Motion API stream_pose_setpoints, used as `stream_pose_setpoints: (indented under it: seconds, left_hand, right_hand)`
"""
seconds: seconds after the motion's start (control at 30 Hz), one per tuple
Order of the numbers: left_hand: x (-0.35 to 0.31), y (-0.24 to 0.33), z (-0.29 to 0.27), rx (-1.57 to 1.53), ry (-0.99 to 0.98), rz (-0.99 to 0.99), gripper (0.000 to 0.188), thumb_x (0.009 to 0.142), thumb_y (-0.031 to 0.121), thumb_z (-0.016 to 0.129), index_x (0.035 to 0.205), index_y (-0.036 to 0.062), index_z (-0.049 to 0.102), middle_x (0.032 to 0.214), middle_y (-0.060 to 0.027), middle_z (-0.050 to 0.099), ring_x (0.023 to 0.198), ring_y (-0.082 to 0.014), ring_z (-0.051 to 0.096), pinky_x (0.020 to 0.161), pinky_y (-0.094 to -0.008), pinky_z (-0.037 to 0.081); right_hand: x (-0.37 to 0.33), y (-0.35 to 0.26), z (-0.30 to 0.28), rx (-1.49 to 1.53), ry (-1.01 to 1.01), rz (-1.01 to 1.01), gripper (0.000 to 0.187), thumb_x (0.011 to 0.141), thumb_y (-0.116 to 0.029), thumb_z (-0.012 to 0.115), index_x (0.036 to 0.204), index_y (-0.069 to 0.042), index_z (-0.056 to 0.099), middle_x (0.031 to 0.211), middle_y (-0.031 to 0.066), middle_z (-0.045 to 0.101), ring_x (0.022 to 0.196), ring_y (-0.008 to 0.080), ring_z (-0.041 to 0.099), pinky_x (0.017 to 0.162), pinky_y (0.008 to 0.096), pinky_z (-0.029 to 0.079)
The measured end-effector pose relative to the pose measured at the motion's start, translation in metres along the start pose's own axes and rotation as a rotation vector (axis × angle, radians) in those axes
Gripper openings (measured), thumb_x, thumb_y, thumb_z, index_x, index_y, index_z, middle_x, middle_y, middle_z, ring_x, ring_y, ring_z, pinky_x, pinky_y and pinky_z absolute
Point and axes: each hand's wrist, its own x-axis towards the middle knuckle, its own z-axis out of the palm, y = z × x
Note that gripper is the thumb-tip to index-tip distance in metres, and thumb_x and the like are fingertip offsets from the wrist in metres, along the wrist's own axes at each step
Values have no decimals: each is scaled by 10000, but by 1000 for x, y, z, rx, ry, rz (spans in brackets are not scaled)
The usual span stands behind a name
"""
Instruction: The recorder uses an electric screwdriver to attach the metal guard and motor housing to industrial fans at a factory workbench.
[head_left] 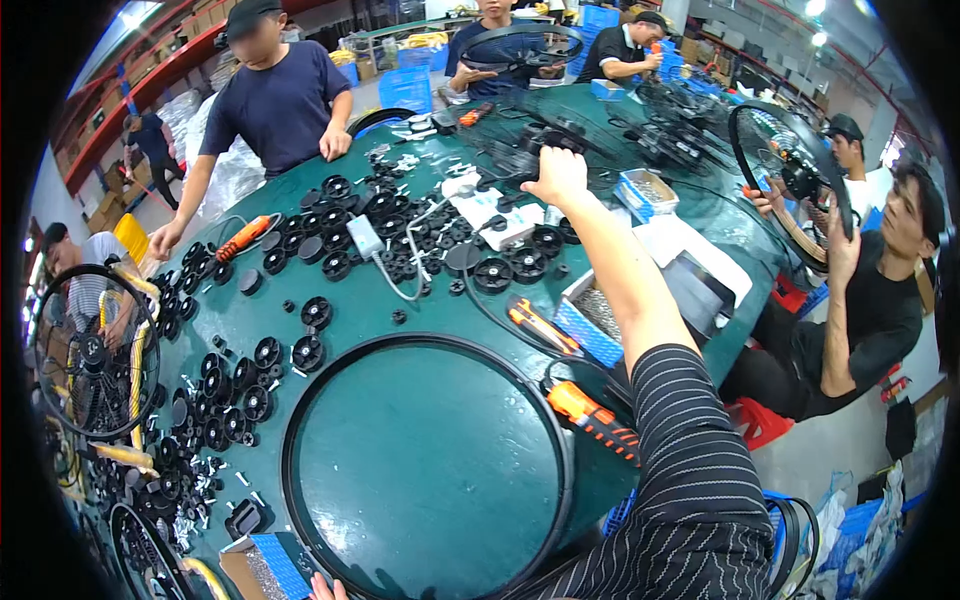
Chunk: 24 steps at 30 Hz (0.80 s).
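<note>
My right arm, in a striped black sleeve, reaches across the green table. My right hand [562, 177] is closed at the edge of a pile of black fan parts [555, 135]; what its fingers grip, if anything, is hidden. At the lower edge only the fingertips of my left hand [328, 588] show, stretched out beside a blue-and-brown box of small screws [262, 568]. A large black ring [568, 470] lies flat on the table in front of me. An orange-and-black power screwdriver [592, 412] rests to the right of the ring.
Round black knobs [318, 312] and loose screws cover the table's left side. A second screw box [592, 325] and an orange cutter [540, 325] lie near my forearm. At right a person lifts a fan ring [740, 150]; another person leans over the far left edge [275, 110].
</note>
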Motion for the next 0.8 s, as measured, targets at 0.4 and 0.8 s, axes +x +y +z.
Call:
stream_pose_setpoints:
  seconds: [0.4, 0.8]
  left_hand:
    - [1, -2, -8, 33, -155, -20, 659, 792, 414, 558, 1283, -24, 527, 1354, -277, 512, 1264, -462, 466, 1080, -589, 283]
    - [6, 4, -4, 7, -153, -1, 630, 817, 400, 552, 1287, -18, 518, 1336, -252, 536, 1259, -457, 474, 1066, -604, 288]
  right_hand:
    - [77, -1, -78, 213, 210, 149, 552, 640, -587, 794, 898, -104, 722, 904, 131, 723, 896, 304, 704, 792, 419, 544]
    - [78, 41, -129, 473, 351, 505, 639, 576, -646, 784, 868, -79, 734, 935, 146, 728, 923, 302, 697, 803, 421, 529]
